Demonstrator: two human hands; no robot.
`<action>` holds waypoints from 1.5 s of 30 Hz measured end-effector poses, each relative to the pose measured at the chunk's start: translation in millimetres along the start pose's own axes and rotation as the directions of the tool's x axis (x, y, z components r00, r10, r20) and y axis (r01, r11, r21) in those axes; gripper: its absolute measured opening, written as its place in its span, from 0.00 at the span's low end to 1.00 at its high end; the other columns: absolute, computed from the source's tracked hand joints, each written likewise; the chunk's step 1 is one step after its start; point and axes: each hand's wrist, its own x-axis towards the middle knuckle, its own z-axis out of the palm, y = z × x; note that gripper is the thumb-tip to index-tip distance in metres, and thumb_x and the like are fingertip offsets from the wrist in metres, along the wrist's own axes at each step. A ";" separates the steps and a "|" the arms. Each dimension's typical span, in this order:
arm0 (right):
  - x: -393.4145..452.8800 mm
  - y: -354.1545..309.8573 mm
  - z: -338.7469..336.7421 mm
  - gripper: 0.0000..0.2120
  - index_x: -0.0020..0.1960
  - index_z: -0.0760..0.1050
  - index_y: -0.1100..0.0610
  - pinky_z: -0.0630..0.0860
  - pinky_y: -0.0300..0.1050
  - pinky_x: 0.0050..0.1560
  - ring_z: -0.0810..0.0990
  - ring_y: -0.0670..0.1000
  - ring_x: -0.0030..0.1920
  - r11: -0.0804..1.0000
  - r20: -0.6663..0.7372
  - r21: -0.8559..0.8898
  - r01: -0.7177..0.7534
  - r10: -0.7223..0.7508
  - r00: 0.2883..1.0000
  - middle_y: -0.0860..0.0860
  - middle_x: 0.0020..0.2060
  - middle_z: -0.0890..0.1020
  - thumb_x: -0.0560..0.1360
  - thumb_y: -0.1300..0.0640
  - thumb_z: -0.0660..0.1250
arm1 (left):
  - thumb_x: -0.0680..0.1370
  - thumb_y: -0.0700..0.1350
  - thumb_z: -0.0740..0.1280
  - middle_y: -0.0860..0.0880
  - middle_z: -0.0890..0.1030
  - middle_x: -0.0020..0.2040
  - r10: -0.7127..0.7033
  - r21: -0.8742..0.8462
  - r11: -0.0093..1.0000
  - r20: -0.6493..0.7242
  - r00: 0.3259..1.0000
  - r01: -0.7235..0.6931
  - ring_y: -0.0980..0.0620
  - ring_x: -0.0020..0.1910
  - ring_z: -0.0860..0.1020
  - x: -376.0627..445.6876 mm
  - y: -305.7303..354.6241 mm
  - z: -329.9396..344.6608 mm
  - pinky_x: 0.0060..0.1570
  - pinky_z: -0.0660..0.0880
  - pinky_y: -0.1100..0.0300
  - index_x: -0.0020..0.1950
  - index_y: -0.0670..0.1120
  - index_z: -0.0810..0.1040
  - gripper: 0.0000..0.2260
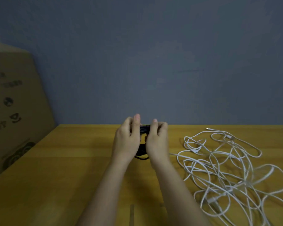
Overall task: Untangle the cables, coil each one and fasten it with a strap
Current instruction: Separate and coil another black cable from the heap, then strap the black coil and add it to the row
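The coil [143, 150] between the hands is black, its strap [145, 128] black too. The tangled cables [227, 168] on the right are white. The table [55, 176] is yellow-brown wood grain. The box [15, 103] on the left is tan with dark print. The far wall [153, 54] is plain blue-grey.

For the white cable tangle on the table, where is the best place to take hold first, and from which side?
Probably the free plug end at the far edge of the white cable tangle. It lies apart from the loops, so it can be pinched from above on the far side and traced back without tightening crossings. Both hands are busy with the black cable.
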 end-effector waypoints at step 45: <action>-98.2 -87.0 -146.5 0.07 0.50 0.73 0.53 0.72 0.35 0.44 0.78 0.39 0.43 0.966 -0.091 -0.167 0.199 -0.216 0.972 0.40 0.41 0.79 0.82 0.56 0.57 | 0.82 0.55 0.47 0.40 0.78 0.35 0.155 0.101 0.979 0.208 0.966 -0.178 0.37 0.38 0.77 -93.8 141.8 12.5 0.39 0.72 0.44 0.43 0.45 0.66 0.17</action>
